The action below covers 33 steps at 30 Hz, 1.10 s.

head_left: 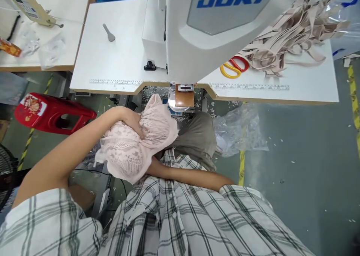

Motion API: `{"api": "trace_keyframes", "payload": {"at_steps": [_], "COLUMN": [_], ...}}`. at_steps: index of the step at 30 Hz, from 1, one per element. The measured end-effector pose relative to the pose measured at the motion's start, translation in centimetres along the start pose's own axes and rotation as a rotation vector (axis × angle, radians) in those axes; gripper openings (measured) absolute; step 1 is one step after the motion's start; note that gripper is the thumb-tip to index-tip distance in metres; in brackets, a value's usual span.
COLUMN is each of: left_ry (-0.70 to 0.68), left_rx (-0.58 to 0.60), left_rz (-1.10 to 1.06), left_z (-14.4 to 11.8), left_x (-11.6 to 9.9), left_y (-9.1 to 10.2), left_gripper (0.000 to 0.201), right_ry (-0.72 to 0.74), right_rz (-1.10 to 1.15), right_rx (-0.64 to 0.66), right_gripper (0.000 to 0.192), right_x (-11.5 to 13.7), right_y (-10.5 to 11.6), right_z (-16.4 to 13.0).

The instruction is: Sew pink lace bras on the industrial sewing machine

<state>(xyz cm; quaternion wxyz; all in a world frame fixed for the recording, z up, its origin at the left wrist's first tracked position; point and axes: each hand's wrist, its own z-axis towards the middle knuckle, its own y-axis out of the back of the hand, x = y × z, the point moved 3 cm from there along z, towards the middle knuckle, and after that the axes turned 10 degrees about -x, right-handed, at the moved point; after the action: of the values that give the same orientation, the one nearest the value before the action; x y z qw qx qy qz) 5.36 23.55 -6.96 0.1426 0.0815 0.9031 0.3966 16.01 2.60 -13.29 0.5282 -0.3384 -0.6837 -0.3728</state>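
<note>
A pale pink lace bra (126, 152) is held over my lap, its two moulded cups facing up and tilted to the left. My left hand (133, 121) comes from the left and grips it near the middle, fingers curled into the dip between the cups. From the right my right hand (153, 167) reaches under the bra's lower edge; its fingers are hidden behind the fabric. Just beyond the bra, to the right, stands the working end of a white JUKI sewing machine (180, 42), with a brown plate (184, 97) at its front.
On the white table (118, 60), red-and-yellow-handled scissors (234, 67) lie beside a heap of beige straps (281, 42). A small grey tool (108, 32) rests at the left. A red plastic stool (53, 113) and clear plastic bags (242, 130) are on the floor.
</note>
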Motion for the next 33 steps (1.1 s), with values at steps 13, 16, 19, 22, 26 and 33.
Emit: {"api": "trace_keyframes", "payload": {"at_steps": [13, 16, 19, 22, 26, 33], "left_ry": [0.235, 0.243, 0.144, 0.092, 0.093, 0.104], "left_rx": [-0.704, -0.778, -0.676, -0.638, -0.656, -0.711], "left_rz": [0.096, 0.015, -0.034, -0.068, -0.106, -0.113], "left_z": [-5.4, -7.1, -7.8, -7.6, -6.4, -7.8], "left_x": [-3.8, -3.7, -2.9, -2.0, -1.3, -1.8], "left_y": [-8.3, -9.8, -10.7, -11.1, -11.1, -8.5], "left_gripper": [0.052, 0.05, 0.048, 0.051, 0.057, 0.047], "right_ry": [0.358, 0.38, 0.244, 0.221, 0.144, 0.132], "right_rz": [-0.418, -0.696, -0.806, -0.844, -0.852, -0.688], "right_rx": [-0.111, -0.152, -0.188, -0.293, -0.519, -0.525], "right_gripper": [0.054, 0.054, 0.041, 0.047, 0.051, 0.056], "right_x": [4.9, 3.6, 0.7, -1.6, -4.1, -3.7], "right_y": [11.5, 10.9, 9.3, 7.6, 6.4, 6.2], "right_z": [4.7, 9.2, 9.5, 6.5, 4.7, 6.5]}}
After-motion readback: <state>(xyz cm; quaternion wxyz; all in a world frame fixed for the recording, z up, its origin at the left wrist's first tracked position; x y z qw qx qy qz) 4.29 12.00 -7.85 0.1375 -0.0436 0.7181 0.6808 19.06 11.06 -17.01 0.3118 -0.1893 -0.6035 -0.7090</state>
